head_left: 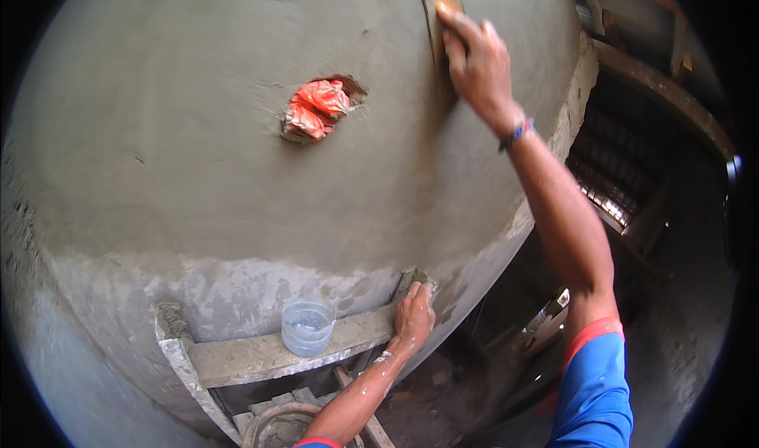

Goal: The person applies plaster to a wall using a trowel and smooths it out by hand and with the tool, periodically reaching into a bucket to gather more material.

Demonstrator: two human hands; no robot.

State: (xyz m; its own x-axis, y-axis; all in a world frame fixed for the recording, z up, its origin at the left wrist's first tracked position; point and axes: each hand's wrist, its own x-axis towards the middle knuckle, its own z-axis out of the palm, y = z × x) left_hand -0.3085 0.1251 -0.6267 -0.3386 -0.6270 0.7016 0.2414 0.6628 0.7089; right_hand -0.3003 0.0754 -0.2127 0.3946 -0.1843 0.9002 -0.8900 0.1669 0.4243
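High on the wet grey plaster wall (213,171), my right hand (480,64) is closed round a plastering float (433,13). The float's thin flat blade lies against the plaster near the upper right, and its grip is mostly covered by my fingers. Lower down, my left hand (415,315) grips the top of the right rail of a wooden ladder (364,329), where mortar is smeared. A clear plastic tub (307,328) with water in it stands on the ladder's top crosspiece, left of that hand.
Crumpled orange-red plastic (316,109) fills a hole in the plaster. Below the ladder top is a round bucket (273,428). The wall's rough right edge (583,92) borders a dark space with wooden beams (664,92). Smoother, lighter wall shows under the plaster.
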